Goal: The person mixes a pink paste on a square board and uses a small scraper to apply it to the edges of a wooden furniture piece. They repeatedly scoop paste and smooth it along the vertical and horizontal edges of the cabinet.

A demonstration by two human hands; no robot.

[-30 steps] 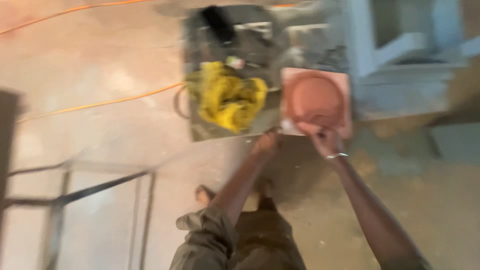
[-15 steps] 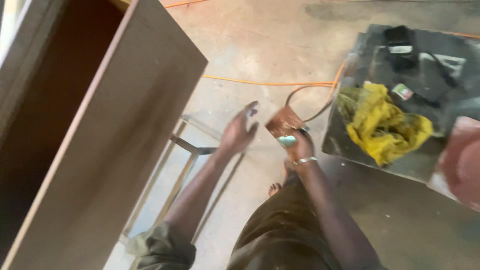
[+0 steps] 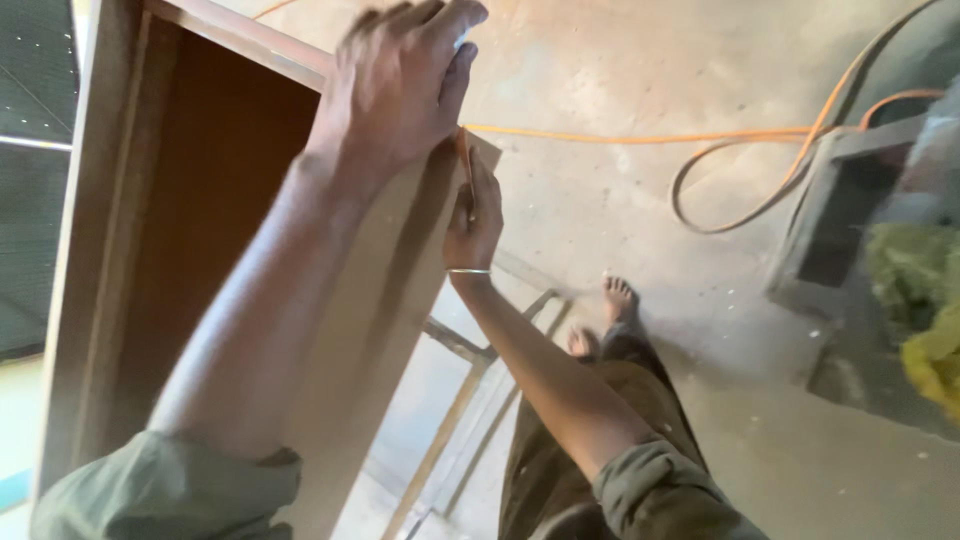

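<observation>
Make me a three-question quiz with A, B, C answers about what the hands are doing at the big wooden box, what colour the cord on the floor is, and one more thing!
1. Where is the left hand?
A. On the top corner of the wooden cabinet
B. On the floor
C. In a pocket

2. What colour is the cord on the floor?
A. Blue
B. Orange
C. White

3. What is on the person's feet?
A. Boots
B. Sandals
C. Nothing, they are bare

Answers:
1 A, the left hand presses on the cabinet's upper corner.
2 B, the cord lies in an orange line and loop across the concrete.
3 C, bare toes show on the floor below the right hand, which holds a small thing at the cabinet's edge.
</observation>
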